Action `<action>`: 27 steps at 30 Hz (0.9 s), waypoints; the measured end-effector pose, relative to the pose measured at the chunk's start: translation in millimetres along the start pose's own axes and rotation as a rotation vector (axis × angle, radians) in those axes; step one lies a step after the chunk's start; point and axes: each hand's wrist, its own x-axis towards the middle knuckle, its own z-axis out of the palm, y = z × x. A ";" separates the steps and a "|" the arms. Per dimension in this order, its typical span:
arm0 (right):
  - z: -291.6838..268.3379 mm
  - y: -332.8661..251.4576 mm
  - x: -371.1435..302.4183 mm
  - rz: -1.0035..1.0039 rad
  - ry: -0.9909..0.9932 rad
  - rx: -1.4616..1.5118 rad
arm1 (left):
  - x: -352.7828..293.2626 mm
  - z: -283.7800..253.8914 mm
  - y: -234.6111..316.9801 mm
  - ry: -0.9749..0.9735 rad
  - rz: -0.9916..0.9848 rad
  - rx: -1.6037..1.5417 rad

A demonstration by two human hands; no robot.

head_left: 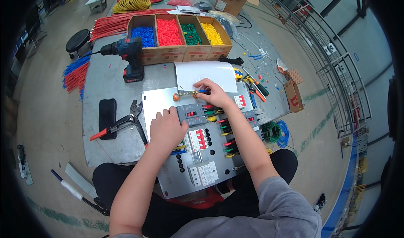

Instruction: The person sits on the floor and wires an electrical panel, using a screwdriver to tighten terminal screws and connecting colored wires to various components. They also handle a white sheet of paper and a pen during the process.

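A grey metal mounting panel (pixel 168 175) lies tilted across the table's near edge, over my lap. My right hand (pixel 215 95) pinches a small blue wire end (pixel 205 90) at the brass terminal bar (pixel 188 93), which sits on orange insulators at the panel's far end. My left hand (pixel 166 130) rests with fingers apart against the left side of a grey moulded-case circuit breaker (pixel 192 114). Red, green and yellow sleeved leads (pixel 210 112) come off that breaker's right side. Nearer me are a red-switched miniature breaker (pixel 198 140) and a white modular device (pixel 203 173).
A divided cardboard box (pixel 168 53) holds blue, red, green and yellow caps. Left stand a cordless drill (pixel 129 57), a phone (pixel 107 118) and red-handled crimping pliers (pixel 130 119). White paper (pixel 206 74) lies beyond the panel. Screwdrivers and pliers (pixel 257 87) lie right, near wire coils (pixel 275 132).
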 end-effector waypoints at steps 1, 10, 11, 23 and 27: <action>0.7 -0.6 -0.2 0.041 0.002 -0.052 | 0.0 -0.2 0.1 0.003 0.000 -0.002; -2.3 3.2 -0.3 -0.006 -0.002 0.066 | 0.7 3.6 0.7 0.057 0.033 0.011; -0.9 -1.7 -0.3 0.019 -0.001 0.070 | 0.8 4.9 -1.0 0.058 0.033 0.012; -0.1 -10.8 -1.7 0.028 0.047 0.007 | -0.5 2.2 2.1 0.046 0.024 0.026; -6.8 -9.0 0.6 0.042 -0.008 -0.097 | -0.9 -1.6 5.1 0.033 0.023 0.027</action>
